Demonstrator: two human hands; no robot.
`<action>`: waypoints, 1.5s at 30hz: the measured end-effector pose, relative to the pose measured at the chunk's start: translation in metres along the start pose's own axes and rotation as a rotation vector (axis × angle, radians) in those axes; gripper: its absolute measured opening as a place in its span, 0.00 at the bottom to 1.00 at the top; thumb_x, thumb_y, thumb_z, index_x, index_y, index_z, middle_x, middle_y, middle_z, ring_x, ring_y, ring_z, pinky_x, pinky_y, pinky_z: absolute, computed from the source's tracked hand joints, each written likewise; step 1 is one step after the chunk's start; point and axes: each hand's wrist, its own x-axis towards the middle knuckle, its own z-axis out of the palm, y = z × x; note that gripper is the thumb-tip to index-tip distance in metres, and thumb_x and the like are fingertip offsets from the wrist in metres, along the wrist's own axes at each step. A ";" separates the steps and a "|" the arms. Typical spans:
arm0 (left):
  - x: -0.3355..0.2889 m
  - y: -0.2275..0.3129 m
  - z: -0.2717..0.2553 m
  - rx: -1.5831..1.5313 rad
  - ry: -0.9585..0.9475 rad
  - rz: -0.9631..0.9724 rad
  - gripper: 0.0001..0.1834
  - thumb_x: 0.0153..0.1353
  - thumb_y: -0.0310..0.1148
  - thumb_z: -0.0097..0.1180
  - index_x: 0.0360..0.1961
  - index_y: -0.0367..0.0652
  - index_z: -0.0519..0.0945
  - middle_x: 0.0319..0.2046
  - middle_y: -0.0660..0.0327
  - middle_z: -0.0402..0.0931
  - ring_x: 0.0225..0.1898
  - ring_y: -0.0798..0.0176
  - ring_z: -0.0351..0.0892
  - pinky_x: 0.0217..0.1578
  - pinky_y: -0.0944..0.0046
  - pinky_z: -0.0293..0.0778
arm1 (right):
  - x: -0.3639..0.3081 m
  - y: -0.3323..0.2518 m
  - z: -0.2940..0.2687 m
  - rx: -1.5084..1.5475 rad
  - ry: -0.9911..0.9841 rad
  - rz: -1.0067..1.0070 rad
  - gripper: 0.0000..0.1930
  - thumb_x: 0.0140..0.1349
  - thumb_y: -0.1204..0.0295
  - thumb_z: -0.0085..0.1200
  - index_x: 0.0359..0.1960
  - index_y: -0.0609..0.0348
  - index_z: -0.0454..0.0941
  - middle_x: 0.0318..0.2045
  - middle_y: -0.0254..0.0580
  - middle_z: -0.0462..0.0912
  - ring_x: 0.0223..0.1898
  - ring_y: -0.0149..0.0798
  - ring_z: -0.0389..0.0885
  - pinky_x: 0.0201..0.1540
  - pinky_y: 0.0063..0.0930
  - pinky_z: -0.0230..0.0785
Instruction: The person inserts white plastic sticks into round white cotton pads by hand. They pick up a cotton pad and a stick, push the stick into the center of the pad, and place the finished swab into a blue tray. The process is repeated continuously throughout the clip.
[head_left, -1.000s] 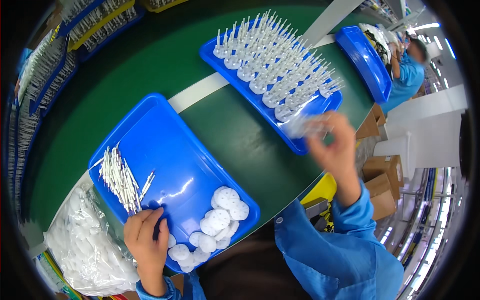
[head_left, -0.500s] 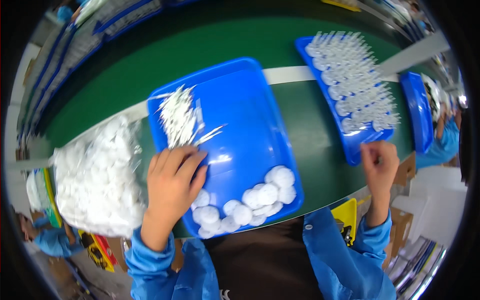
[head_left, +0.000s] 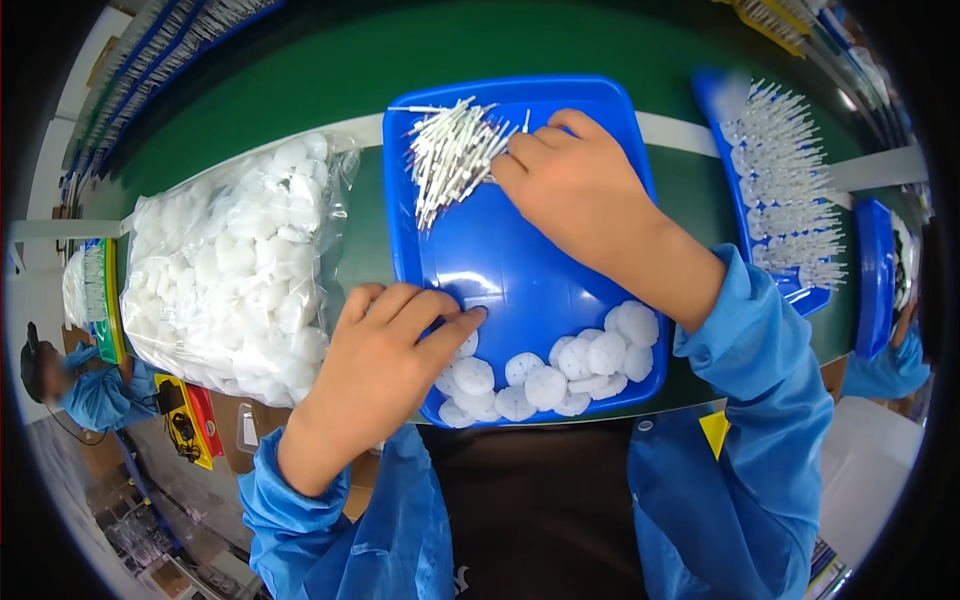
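A shallow blue tray [head_left: 520, 262] lies before me on the green table. Thin white sticks [head_left: 450, 165] are heaped in its far left part. My right hand [head_left: 580, 195] reaches over the tray, its curled fingertips at the heap's right edge; what they pinch is hidden. Over the tray's near left side is my left hand [head_left: 385, 345], thumb and forefinger pressed together, with a small pale bit at the tips that I cannot make out. White round puffy discs [head_left: 545, 387] with small dark specks lie along the tray's near edge, some beneath my left hand.
On the left lies a clear plastic bag [head_left: 235, 270] full of white round pieces. A second blue tray [head_left: 745, 205] at the right holds rows of white discs with sticks standing up. Another blue tray [head_left: 876, 280] stands farther right. A co-worker [head_left: 95, 385] is at far left.
My right hand has moved left from beside the right-hand tray to the stick heap. My left hand stays over the tray's near left side. The whole view has shifted and turned.
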 end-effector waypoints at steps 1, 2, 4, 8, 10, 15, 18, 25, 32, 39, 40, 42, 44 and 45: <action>-0.002 0.001 -0.001 -0.052 -0.018 -0.034 0.25 0.51 0.29 0.74 0.53 0.51 0.91 0.44 0.66 0.80 0.49 0.57 0.80 0.53 0.54 0.71 | -0.001 0.001 0.005 0.091 0.030 0.049 0.04 0.57 0.71 0.65 0.35 0.52 0.86 0.34 0.35 0.85 0.41 0.42 0.87 0.54 0.40 0.74; -0.002 -0.001 -0.004 -0.098 -0.026 -0.058 0.24 0.50 0.29 0.75 0.52 0.51 0.92 0.42 0.66 0.79 0.48 0.57 0.79 0.53 0.54 0.71 | 0.001 0.006 0.005 0.170 0.065 0.097 0.03 0.57 0.71 0.66 0.33 0.51 0.87 0.32 0.35 0.85 0.41 0.44 0.87 0.53 0.41 0.73; -0.001 -0.008 -0.002 -0.124 0.030 -0.053 0.21 0.48 0.27 0.76 0.47 0.51 0.94 0.36 0.64 0.74 0.43 0.56 0.77 0.48 0.55 0.72 | -0.002 0.012 -0.004 0.322 0.091 0.160 0.05 0.57 0.71 0.69 0.35 0.51 0.86 0.31 0.36 0.84 0.40 0.46 0.86 0.54 0.43 0.73; 0.024 -0.025 0.002 -0.249 0.363 -0.133 0.20 0.52 0.19 0.71 0.47 0.47 0.93 0.34 0.64 0.74 0.36 0.58 0.76 0.34 0.61 0.73 | -0.011 0.021 -0.030 0.665 0.188 0.412 0.08 0.58 0.78 0.71 0.37 0.52 0.86 0.32 0.35 0.82 0.36 0.37 0.84 0.45 0.34 0.73; 0.051 -0.022 0.000 -0.504 0.514 -0.213 0.21 0.51 0.18 0.69 0.48 0.45 0.93 0.35 0.63 0.76 0.36 0.61 0.76 0.34 0.63 0.74 | -0.019 0.015 -0.033 1.048 0.235 0.621 0.07 0.64 0.83 0.66 0.40 0.56 0.85 0.36 0.33 0.84 0.38 0.28 0.85 0.42 0.25 0.75; 0.105 -0.027 0.026 -0.898 0.670 -0.167 0.18 0.61 0.20 0.68 0.52 0.45 0.92 0.41 0.61 0.80 0.37 0.68 0.79 0.36 0.71 0.76 | -0.024 0.016 -0.033 1.562 0.428 0.511 0.09 0.68 0.83 0.66 0.48 0.66 0.83 0.44 0.43 0.89 0.49 0.34 0.89 0.58 0.31 0.81; 0.122 -0.015 0.038 -1.222 0.713 -0.232 0.18 0.68 0.17 0.65 0.58 0.40 0.88 0.43 0.64 0.80 0.41 0.72 0.80 0.39 0.72 0.78 | -0.026 0.012 -0.023 1.545 0.398 0.540 0.09 0.68 0.81 0.69 0.49 0.65 0.87 0.44 0.43 0.92 0.48 0.33 0.91 0.58 0.30 0.83; 0.115 -0.023 0.041 -1.279 0.656 -0.333 0.21 0.69 0.14 0.64 0.62 0.34 0.85 0.50 0.59 0.79 0.51 0.68 0.83 0.47 0.71 0.87 | -0.025 0.004 -0.015 0.985 0.345 0.524 0.11 0.61 0.78 0.74 0.46 0.59 0.91 0.25 0.36 0.88 0.27 0.30 0.88 0.33 0.24 0.81; 0.112 -0.027 0.045 -1.217 0.700 -0.357 0.20 0.68 0.14 0.66 0.60 0.37 0.87 0.53 0.58 0.80 0.52 0.66 0.85 0.45 0.71 0.87 | -0.027 0.001 -0.012 0.958 0.356 0.560 0.11 0.61 0.77 0.74 0.46 0.56 0.92 0.18 0.33 0.81 0.18 0.27 0.80 0.23 0.24 0.71; 0.113 -0.025 0.043 -0.807 0.683 -0.267 0.20 0.66 0.14 0.66 0.59 0.37 0.89 0.54 0.55 0.85 0.51 0.62 0.86 0.44 0.68 0.84 | -0.026 -0.002 -0.015 1.009 0.358 0.615 0.10 0.64 0.75 0.73 0.47 0.56 0.92 0.16 0.33 0.79 0.16 0.26 0.78 0.22 0.24 0.69; 0.112 -0.024 0.044 -0.718 0.691 -0.266 0.20 0.65 0.14 0.67 0.58 0.38 0.90 0.54 0.53 0.87 0.49 0.61 0.87 0.42 0.68 0.84 | -0.028 -0.003 -0.016 1.013 0.342 0.609 0.10 0.65 0.75 0.73 0.47 0.57 0.91 0.16 0.34 0.79 0.16 0.26 0.77 0.22 0.25 0.69; 0.114 -0.023 0.039 -0.570 0.686 -0.273 0.21 0.62 0.15 0.68 0.56 0.40 0.92 0.50 0.51 0.92 0.46 0.57 0.88 0.43 0.65 0.85 | -0.027 -0.002 -0.015 0.996 0.309 0.628 0.08 0.65 0.70 0.75 0.44 0.55 0.91 0.17 0.35 0.81 0.16 0.31 0.80 0.22 0.28 0.71; 0.111 -0.021 0.036 -0.496 0.639 -0.295 0.21 0.62 0.16 0.69 0.56 0.41 0.92 0.48 0.52 0.92 0.47 0.57 0.88 0.44 0.63 0.85 | -0.026 0.001 -0.015 0.965 0.247 0.633 0.08 0.65 0.64 0.75 0.39 0.52 0.90 0.18 0.37 0.83 0.18 0.36 0.84 0.23 0.31 0.73; 0.111 -0.020 0.037 -0.459 0.616 -0.306 0.21 0.62 0.16 0.69 0.55 0.41 0.92 0.46 0.52 0.93 0.47 0.57 0.88 0.45 0.62 0.84 | -0.027 0.002 -0.017 0.991 0.187 0.657 0.09 0.65 0.63 0.75 0.37 0.51 0.90 0.21 0.38 0.85 0.20 0.38 0.85 0.25 0.32 0.75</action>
